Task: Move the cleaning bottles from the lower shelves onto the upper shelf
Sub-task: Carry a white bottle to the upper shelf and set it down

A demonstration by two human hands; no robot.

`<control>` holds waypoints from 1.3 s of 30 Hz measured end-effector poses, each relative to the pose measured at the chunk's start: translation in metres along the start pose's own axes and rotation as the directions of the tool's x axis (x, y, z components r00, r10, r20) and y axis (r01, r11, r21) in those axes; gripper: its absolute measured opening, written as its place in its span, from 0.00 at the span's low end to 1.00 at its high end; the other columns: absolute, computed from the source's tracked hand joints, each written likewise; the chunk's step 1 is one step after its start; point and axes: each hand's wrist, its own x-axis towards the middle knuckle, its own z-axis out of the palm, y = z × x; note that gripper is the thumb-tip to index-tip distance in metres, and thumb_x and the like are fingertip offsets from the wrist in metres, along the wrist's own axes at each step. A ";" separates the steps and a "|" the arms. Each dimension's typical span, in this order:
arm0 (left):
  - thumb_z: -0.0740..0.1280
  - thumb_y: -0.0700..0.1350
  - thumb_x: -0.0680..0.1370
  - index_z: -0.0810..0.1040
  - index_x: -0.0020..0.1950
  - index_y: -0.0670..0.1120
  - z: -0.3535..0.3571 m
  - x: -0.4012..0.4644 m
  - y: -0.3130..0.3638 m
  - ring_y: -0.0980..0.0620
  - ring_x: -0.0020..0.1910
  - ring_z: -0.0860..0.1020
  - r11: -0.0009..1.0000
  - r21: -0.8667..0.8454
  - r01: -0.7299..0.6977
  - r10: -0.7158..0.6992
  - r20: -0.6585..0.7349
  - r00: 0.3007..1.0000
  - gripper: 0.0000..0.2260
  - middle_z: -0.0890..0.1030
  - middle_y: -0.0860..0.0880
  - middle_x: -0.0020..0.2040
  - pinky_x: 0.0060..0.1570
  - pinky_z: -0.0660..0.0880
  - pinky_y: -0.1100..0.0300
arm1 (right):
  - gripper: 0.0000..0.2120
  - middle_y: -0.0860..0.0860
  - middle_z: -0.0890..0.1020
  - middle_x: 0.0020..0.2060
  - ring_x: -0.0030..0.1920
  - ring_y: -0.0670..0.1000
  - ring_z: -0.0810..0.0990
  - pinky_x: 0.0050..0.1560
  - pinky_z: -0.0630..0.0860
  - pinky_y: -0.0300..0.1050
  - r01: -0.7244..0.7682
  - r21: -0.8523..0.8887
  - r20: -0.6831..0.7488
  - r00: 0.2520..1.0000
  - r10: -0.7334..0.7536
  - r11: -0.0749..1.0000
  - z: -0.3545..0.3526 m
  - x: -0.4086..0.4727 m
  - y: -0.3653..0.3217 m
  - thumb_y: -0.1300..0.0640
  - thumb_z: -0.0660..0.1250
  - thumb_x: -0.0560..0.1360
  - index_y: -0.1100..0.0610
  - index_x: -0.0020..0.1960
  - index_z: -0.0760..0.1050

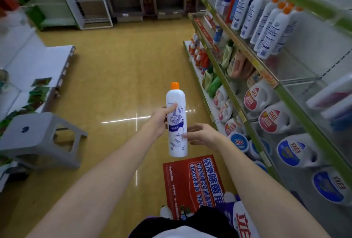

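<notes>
A white bottle (177,121) with an orange cap (174,85) is being held upright in the air over the yellow floor (114,77), in front of the person and to the left of the shelf unit. It is being gripped around its middle by the left hand (162,120), whose thumb is being laid across the front of the label while the fingers are being wrapped round the far side, mostly hidden. The right hand (202,136) is being held just beside the lower part of the bottle, its fingers spread and loosely bent; its fingertips are being brought up against the bottle's right edge, and whether they are actually touching it cannot be told. Nothing is being grasped by that hand.

On the right, a row of similar white bottles with orange caps (270,26) is being displayed on the upper shelf (297,70), leaning together near its far end, with bare shelf nearer the camera. On the shelves below, large white jugs (274,121) with red and blue labels are being stored on their sides or tilted. More small bottles (198,54) are being kept on the lowest shelf farther down the aisle. A red box (192,182) is lying on the floor by the person's feet, and a grey stool (40,138) is standing at the left.
</notes>
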 end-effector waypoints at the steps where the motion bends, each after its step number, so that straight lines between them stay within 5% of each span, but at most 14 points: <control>1: 0.73 0.51 0.76 0.80 0.57 0.40 -0.001 0.014 0.011 0.45 0.44 0.83 0.999 -0.043 0.027 -0.026 0.015 1.000 0.17 0.85 0.44 0.47 0.46 0.80 0.52 | 0.26 0.53 0.85 0.54 0.53 0.52 0.86 0.60 0.81 0.52 0.007 0.013 -0.013 1.000 -0.007 1.000 -0.003 0.011 -0.009 0.53 0.81 0.68 0.57 0.62 0.76; 7: 0.70 0.57 0.78 0.79 0.55 0.40 -0.015 0.107 0.059 0.47 0.36 0.84 0.981 -0.137 0.137 -0.132 0.042 0.990 0.20 0.85 0.44 0.41 0.36 0.81 0.56 | 0.24 0.53 0.87 0.51 0.51 0.53 0.87 0.56 0.82 0.51 0.007 0.038 -0.051 0.999 -0.005 0.999 -0.032 0.088 -0.059 0.49 0.79 0.71 0.58 0.61 0.76; 13: 0.72 0.62 0.73 0.80 0.55 0.45 -0.023 0.216 0.111 0.48 0.42 0.86 0.987 0.017 0.161 -0.161 -0.025 0.987 0.23 0.86 0.46 0.48 0.38 0.80 0.55 | 0.24 0.54 0.87 0.49 0.49 0.53 0.87 0.52 0.83 0.51 -0.015 0.039 -0.061 0.998 0.018 0.999 -0.078 0.200 -0.105 0.49 0.73 0.77 0.62 0.65 0.74; 22: 0.72 0.60 0.76 0.80 0.54 0.43 -0.014 0.356 0.211 0.50 0.34 0.85 0.979 0.053 0.198 -0.189 -0.141 0.972 0.20 0.86 0.47 0.40 0.30 0.79 0.58 | 0.18 0.58 0.87 0.50 0.50 0.58 0.87 0.55 0.83 0.56 0.000 0.119 -0.043 0.999 0.005 0.993 -0.151 0.353 -0.205 0.50 0.71 0.79 0.62 0.62 0.77; 26: 0.75 0.65 0.70 0.80 0.55 0.42 0.001 0.405 0.249 0.46 0.38 0.84 0.987 -0.036 0.158 -0.161 -0.098 0.982 0.28 0.85 0.44 0.42 0.41 0.81 0.54 | 0.16 0.59 0.86 0.51 0.52 0.59 0.86 0.54 0.83 0.54 0.000 0.125 -0.068 0.998 0.009 0.992 -0.182 0.392 -0.240 0.53 0.70 0.79 0.63 0.61 0.76; 31: 0.79 0.72 0.49 0.78 0.57 0.42 0.028 0.477 0.288 0.45 0.38 0.83 0.998 -0.044 0.049 -0.050 -0.006 0.999 0.48 0.83 0.44 0.41 0.41 0.80 0.53 | 0.18 0.59 0.86 0.51 0.52 0.59 0.86 0.53 0.84 0.53 0.012 0.140 -0.130 0.991 0.007 0.990 -0.224 0.429 -0.275 0.56 0.74 0.76 0.62 0.62 0.76; 36: 0.79 0.72 0.52 0.77 0.62 0.39 0.068 0.555 0.326 0.44 0.40 0.83 1.000 -0.011 0.006 -0.004 0.149 0.989 0.50 0.84 0.43 0.42 0.45 0.81 0.50 | 0.17 0.58 0.86 0.50 0.51 0.55 0.86 0.49 0.83 0.46 -0.004 0.078 -0.240 0.971 0.023 0.997 -0.276 0.457 -0.317 0.62 0.74 0.74 0.61 0.61 0.76; 39: 0.79 0.69 0.54 0.79 0.62 0.40 0.098 0.598 0.361 0.44 0.41 0.84 0.999 0.045 -0.019 0.006 0.268 0.963 0.46 0.86 0.43 0.45 0.44 0.81 0.51 | 0.17 0.60 0.85 0.55 0.55 0.58 0.85 0.56 0.82 0.50 -0.024 0.054 -0.336 0.941 0.041 0.998 -0.304 0.470 -0.349 0.64 0.71 0.76 0.62 0.64 0.75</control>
